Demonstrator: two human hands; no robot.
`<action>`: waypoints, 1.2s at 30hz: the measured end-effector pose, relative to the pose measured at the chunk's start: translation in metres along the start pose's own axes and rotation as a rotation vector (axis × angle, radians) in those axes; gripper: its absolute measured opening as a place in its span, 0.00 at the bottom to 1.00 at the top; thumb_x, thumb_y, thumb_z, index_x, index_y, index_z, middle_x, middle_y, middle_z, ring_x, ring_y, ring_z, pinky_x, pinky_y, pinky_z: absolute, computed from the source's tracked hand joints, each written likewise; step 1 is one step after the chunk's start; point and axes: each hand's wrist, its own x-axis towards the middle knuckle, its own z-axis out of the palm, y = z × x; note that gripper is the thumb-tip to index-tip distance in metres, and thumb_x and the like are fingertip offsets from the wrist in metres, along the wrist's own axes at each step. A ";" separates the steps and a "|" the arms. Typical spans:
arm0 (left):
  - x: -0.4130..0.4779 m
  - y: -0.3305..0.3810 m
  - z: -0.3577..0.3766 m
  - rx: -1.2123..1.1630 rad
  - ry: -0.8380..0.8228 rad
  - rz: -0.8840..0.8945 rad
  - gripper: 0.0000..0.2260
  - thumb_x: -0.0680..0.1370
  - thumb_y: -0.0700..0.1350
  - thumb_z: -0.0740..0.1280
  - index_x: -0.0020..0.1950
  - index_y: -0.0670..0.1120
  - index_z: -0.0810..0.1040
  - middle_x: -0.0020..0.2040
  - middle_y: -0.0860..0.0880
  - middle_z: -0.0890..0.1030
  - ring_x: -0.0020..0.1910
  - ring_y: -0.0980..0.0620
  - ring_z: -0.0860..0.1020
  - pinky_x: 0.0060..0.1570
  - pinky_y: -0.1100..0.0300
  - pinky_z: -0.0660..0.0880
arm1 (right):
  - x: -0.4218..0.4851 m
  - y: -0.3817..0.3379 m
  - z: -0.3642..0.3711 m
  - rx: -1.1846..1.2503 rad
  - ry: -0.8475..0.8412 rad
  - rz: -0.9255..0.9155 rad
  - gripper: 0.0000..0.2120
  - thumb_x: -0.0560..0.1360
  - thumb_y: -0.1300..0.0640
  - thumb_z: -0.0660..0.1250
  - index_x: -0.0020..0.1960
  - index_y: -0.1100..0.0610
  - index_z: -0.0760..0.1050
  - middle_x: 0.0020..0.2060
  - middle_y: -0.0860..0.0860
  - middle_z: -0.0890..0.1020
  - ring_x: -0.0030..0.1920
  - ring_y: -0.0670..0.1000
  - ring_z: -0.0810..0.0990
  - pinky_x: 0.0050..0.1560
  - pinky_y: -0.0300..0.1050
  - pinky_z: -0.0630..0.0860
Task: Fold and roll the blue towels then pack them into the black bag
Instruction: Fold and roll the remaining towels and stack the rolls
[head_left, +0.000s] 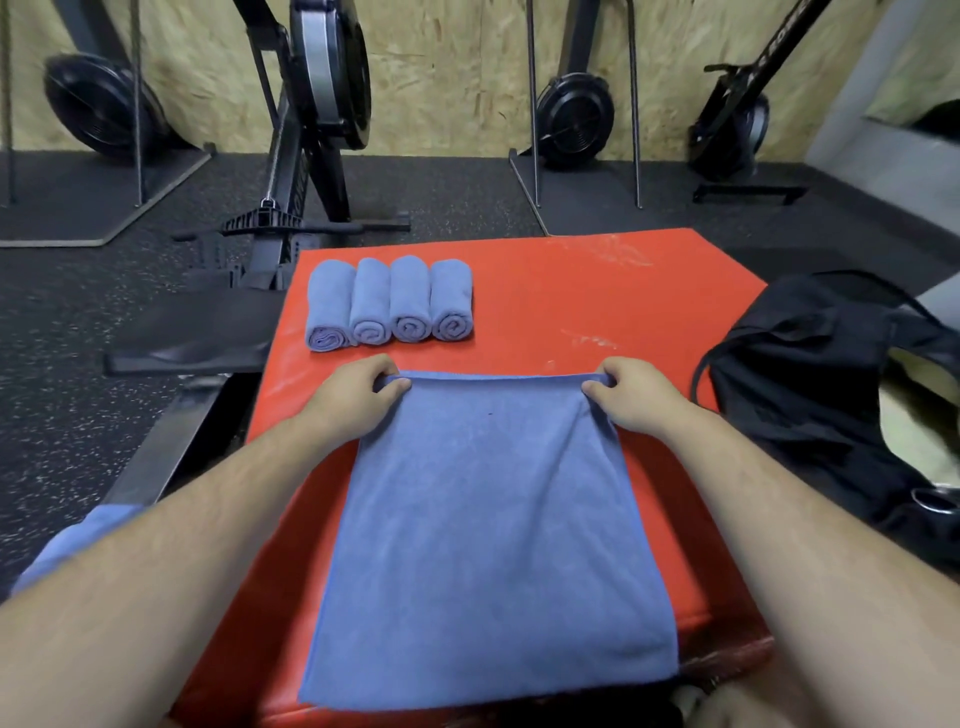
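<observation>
Looks like a good chunk is done already: four rolled towels (389, 301) sit side by side at the far end of the red mat (597, 291). A fifth blue towel (488, 535) lies flat on the mat nearer the person, with the left hand (358, 395) and right hand (631, 397) each pinching a far corner, so I'd guess it's mid-fold. The black bag (810, 374) sits just off to the right, and none of the rolls have gone in yet.

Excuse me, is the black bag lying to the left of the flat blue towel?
No, the black bag lies right of the flat towel.
</observation>
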 end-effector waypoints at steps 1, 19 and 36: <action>0.002 0.000 0.002 -0.009 0.020 -0.016 0.10 0.79 0.49 0.68 0.39 0.51 0.71 0.36 0.52 0.76 0.38 0.48 0.73 0.38 0.55 0.65 | 0.002 0.001 0.002 -0.002 0.021 0.013 0.09 0.78 0.53 0.66 0.41 0.56 0.73 0.37 0.52 0.77 0.41 0.56 0.74 0.39 0.46 0.64; 0.021 -0.005 0.026 0.075 0.118 0.043 0.06 0.77 0.47 0.71 0.46 0.45 0.79 0.45 0.48 0.72 0.48 0.46 0.72 0.49 0.53 0.69 | 0.018 -0.003 0.031 -0.092 0.060 0.070 0.06 0.80 0.57 0.60 0.52 0.59 0.72 0.56 0.58 0.71 0.54 0.61 0.73 0.50 0.50 0.71; -0.003 0.044 -0.049 -0.573 0.185 -0.186 0.09 0.72 0.42 0.78 0.40 0.43 0.78 0.43 0.51 0.84 0.38 0.63 0.78 0.39 0.70 0.73 | -0.024 -0.008 -0.043 0.613 0.186 0.007 0.03 0.73 0.63 0.74 0.42 0.56 0.81 0.38 0.52 0.84 0.37 0.47 0.79 0.44 0.45 0.77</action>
